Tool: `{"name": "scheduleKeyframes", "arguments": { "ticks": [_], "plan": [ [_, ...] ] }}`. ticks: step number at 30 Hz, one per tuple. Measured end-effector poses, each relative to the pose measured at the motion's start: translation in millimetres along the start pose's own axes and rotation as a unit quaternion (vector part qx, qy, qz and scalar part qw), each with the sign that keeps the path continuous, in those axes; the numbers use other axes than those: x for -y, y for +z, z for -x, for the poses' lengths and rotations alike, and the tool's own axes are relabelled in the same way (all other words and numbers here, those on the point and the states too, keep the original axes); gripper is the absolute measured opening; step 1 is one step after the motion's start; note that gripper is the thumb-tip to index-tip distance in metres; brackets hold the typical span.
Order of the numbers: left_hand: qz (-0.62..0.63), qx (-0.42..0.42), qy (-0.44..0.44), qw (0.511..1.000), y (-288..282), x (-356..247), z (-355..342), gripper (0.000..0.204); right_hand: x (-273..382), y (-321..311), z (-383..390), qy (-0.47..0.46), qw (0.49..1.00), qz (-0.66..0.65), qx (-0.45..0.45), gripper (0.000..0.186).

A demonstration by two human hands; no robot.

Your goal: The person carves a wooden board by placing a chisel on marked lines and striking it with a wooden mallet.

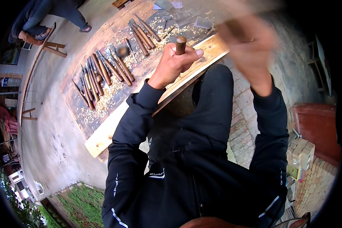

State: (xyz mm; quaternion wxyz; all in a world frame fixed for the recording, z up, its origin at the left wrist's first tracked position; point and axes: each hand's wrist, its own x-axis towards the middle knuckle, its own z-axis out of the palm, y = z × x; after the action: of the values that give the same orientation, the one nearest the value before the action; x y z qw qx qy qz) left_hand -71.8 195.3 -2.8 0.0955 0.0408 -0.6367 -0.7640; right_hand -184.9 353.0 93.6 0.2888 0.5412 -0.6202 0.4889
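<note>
Gripping a wooden-handled chisel (181,44), the left hand (174,64) is seen closed in a fist around the handle, with the thumb laid across the front and the round butt of the handle standing clear above the fingers. The chisel is held nearly upright over a pale carved wooden plank (201,57), which is laid slantwise across a workbench (102,38); the blade itself is hidden behind the hand. The right hand (247,38) is raised above and to the right of the chisel and is heavily blurred, so whether it is closed on anything cannot be told. Both forearms are covered by dark sleeves. To the left of the plank, a row of wooden-handled carving tools (102,76) is laid out on the bench among pale wood shavings (106,98). At the upper left, another person (38,19) is partly seen on the concrete floor.
</note>
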Motion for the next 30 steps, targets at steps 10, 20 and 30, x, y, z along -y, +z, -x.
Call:
{"name": "scheduleKeyframes", "arguments": {
  "ticks": [10,20,30],
  "plan": [
    [-0.032,0.069,0.007,0.997,-17,0,8,0.053,7,-22,-13,0.047,0.998,-0.043,-0.017,0.050],
    [0.043,0.114,-0.035,0.992,-21,0,2,0.028,21,-12,-8,-0.086,0.969,0.211,0.098,0.048],
    [-0.010,0.125,0.051,0.991,7,0,-1,0.034,23,-31,18,0.065,0.991,0.084,0.085,0.043]
  ]
}}
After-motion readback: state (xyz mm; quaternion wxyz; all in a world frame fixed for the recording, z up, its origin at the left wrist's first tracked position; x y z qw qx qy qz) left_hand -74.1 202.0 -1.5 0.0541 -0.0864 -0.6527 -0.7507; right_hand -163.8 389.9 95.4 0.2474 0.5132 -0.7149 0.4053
